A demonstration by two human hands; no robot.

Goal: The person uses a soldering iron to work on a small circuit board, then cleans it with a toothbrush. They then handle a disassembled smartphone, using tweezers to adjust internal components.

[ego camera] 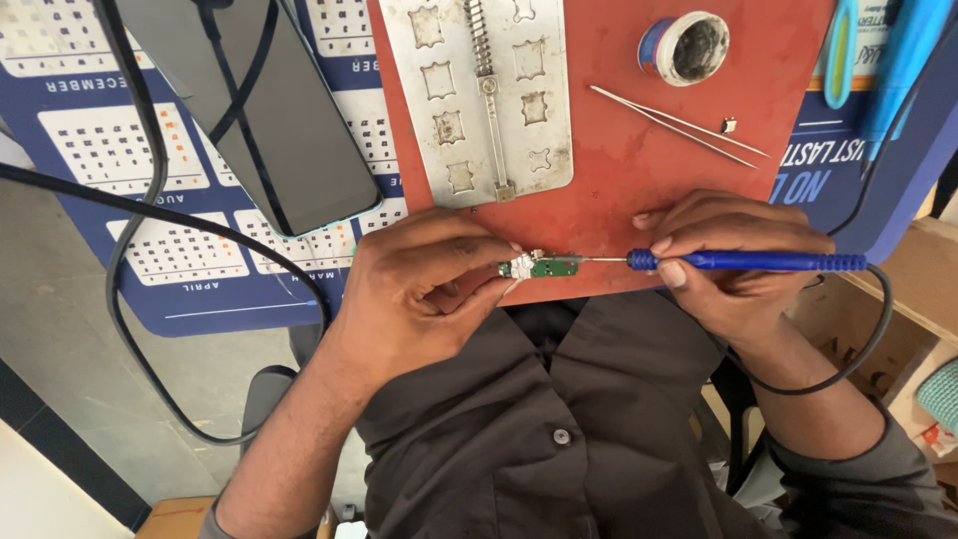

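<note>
The person wears a dark grey button-up shirt (559, 399) with an open collar and one small round grey button (562, 436) showing on the front. Both sleeves are pushed up, leaving the forearms bare.

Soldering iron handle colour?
Blue, with a ribbed grip; the soldering iron lies in the right hand. Head view shows it best.

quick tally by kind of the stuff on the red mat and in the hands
soldering iron: 1
small green circuit board: 1
tweezers: 1
round tin: 1
metal holder plate: 1
tiny loose part: 1
total: 6
</note>
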